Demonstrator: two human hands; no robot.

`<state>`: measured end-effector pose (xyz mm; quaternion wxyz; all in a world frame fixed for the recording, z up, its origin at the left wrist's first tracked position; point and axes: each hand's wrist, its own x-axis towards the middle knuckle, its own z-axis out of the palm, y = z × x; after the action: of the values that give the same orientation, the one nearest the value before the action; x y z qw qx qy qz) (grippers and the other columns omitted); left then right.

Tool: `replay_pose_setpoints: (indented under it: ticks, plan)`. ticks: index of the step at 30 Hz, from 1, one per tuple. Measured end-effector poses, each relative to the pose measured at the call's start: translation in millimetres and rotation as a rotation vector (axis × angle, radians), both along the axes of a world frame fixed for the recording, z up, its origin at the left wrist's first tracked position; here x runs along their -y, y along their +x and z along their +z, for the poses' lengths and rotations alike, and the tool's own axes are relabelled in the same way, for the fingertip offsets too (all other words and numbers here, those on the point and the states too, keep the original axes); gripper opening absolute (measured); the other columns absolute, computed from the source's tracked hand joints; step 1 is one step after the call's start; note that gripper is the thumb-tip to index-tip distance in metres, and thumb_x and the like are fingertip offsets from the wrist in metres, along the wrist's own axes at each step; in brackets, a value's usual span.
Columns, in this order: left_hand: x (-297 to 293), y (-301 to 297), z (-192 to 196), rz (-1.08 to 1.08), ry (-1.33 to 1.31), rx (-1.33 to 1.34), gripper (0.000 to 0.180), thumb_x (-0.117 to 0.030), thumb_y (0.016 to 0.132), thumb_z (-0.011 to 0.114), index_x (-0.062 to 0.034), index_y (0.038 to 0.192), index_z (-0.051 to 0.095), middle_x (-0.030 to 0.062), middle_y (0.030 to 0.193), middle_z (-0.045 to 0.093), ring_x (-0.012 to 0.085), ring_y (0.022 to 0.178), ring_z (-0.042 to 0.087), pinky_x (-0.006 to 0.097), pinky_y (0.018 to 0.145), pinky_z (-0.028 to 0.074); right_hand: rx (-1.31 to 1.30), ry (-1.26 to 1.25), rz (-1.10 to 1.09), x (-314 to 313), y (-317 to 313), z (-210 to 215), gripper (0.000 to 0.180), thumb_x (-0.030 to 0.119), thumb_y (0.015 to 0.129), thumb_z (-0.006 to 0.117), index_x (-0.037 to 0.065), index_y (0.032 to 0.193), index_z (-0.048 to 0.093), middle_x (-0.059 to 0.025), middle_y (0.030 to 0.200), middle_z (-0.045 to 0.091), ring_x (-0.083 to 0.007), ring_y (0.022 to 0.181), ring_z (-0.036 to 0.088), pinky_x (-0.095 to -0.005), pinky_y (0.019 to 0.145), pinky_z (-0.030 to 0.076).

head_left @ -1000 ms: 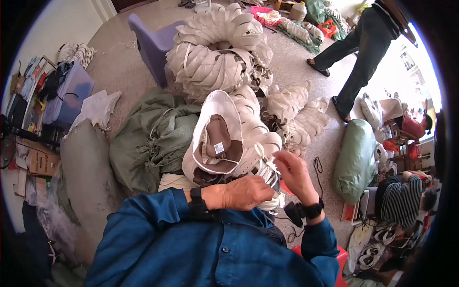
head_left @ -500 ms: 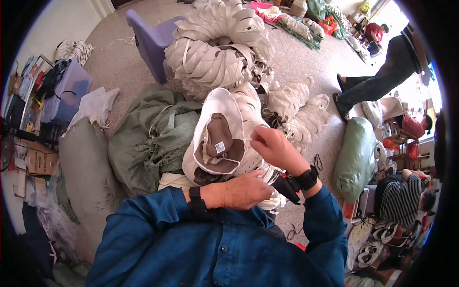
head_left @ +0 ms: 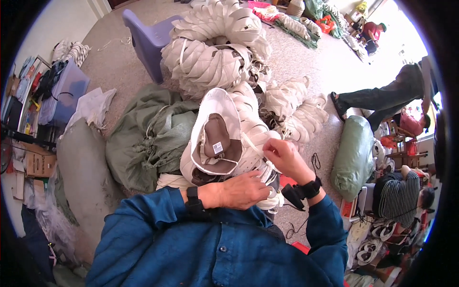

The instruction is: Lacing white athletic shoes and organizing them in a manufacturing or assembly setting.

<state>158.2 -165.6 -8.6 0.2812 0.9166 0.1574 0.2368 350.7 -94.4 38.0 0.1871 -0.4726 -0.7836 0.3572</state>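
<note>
A white shoe upper [head_left: 215,103] with a brown lining and a small white label inside lies in front of me, its opening facing up. Beside it, more pale uppers [head_left: 251,136] are stacked in a long bundle. My left hand [head_left: 241,190] rests low in front of the bundle, fingers curled by some loose white strips [head_left: 271,201]; what they grip is hidden. Above and to the right, my right hand [head_left: 286,159] is closed in a pinch. A narrow pale strip [head_left: 251,145] runs from the bundle toward its fingertips, but the hold itself is unclear.
Large coils of pale uppers [head_left: 210,67] stand ahead, near a purple chair [head_left: 146,40]. Green sacks [head_left: 150,138] lie left, a green roll [head_left: 353,158] right. A standing person's dark trousers [head_left: 382,95] and a seated person in stripes [head_left: 399,198] are at right.
My right hand has moved down and slightly right, and a pale strip now shows near its fingers. My left hand has barely moved. The standing person has stepped farther right.
</note>
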Motion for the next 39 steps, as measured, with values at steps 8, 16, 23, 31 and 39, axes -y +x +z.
replay_pose_setpoints:
  ticks: [8, 16, 23, 31, 39]
  plan:
    - [-4.1, -14.4, -1.1, 0.037, 0.064, 0.029, 0.007, -0.009, 0.085, 0.065, -0.0065, 0.087, 0.058, 0.0109, 0.076, 0.056, 0.0291, 0.080, 0.062, 0.047, 0.100, 0.044, -0.036, 0.382, -0.312, -1.9, 16.6, -40.5, 0.028, 0.012, 0.089, 0.069, 0.003, 0.114, 0.062, -0.0165, 0.097, 0.063, -0.0285, 0.079, 0.066, -0.0369, 0.070, 0.053]
    - [-10.7, -18.7, -6.8, 0.040, 0.169, 0.065, 0.009, -0.010, 0.086, 0.064, -0.0070, 0.083, 0.056, 0.0096, 0.074, 0.053, 0.0290, 0.076, 0.061, 0.045, 0.100, 0.048, -0.451, -0.251, -0.463, 12.9, 22.6, -97.1, 0.043, 0.029, 0.093, 0.072, 0.001, 0.123, 0.060, -0.0020, 0.099, 0.063, -0.0099, 0.086, 0.057, -0.0273, 0.076, 0.049]
    - [-40.7, -32.1, -10.1, -0.048, 0.389, 0.045, 0.011, -0.012, 0.085, 0.063, -0.0077, 0.080, 0.055, 0.0079, 0.075, 0.055, 0.0257, 0.078, 0.063, 0.040, 0.098, 0.050, -0.212, -0.166, -0.514, -0.5, 18.2, -90.9, 0.050, 0.046, 0.086, 0.070, 0.001, 0.109, 0.066, -0.0157, 0.093, 0.069, -0.0252, 0.085, 0.066, -0.0382, 0.078, 0.051]
    - [-67.5, -44.5, -5.6, -0.001, 0.305, 0.054, 0.011, -0.010, 0.083, 0.066, -0.0057, 0.087, 0.056, 0.0115, 0.081, 0.061, 0.0301, 0.083, 0.065, 0.043, 0.097, 0.051, -0.109, -0.154, -0.575, -17.5, 5.5, -79.4, 0.056, 0.056, 0.086, 0.065, 0.003, 0.103, 0.062, -0.0218, 0.097, 0.069, -0.0384, 0.093, 0.067, -0.0448, 0.081, 0.050]
    - [-58.2, -35.7, 0.0, -0.006, 0.271, 0.071, 0.011, -0.011, 0.084, 0.066, -0.0071, 0.089, 0.057, 0.0086, 0.079, 0.057, 0.0278, 0.079, 0.062, 0.043, 0.094, 0.050, -0.455, -0.296, -0.521, -37.9, 35.5, -97.0, 0.045, 0.046, 0.096, 0.057, 0.005, 0.110, 0.069, -0.0228, 0.098, 0.069, -0.0395, 0.095, 0.067, -0.0437, 0.085, 0.051]
